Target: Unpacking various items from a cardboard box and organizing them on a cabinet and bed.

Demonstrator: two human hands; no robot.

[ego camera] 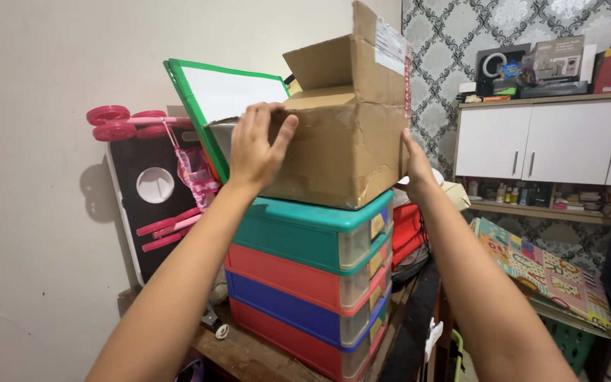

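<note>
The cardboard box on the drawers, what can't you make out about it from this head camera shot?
- Inside of the cardboard box: hidden by its own walls and raised flaps.
- Right hand: fingers go behind the box's far side, so its grip is unseen.
- Whiteboard: lower part covered by the box and the left hand.
- Drawers: contents blurred behind the clear fronts.

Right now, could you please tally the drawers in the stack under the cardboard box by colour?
Teal: 1
Red: 2
Blue: 1
Total: 4 drawers, with the box on top, held by the left hand and right hand.
</note>
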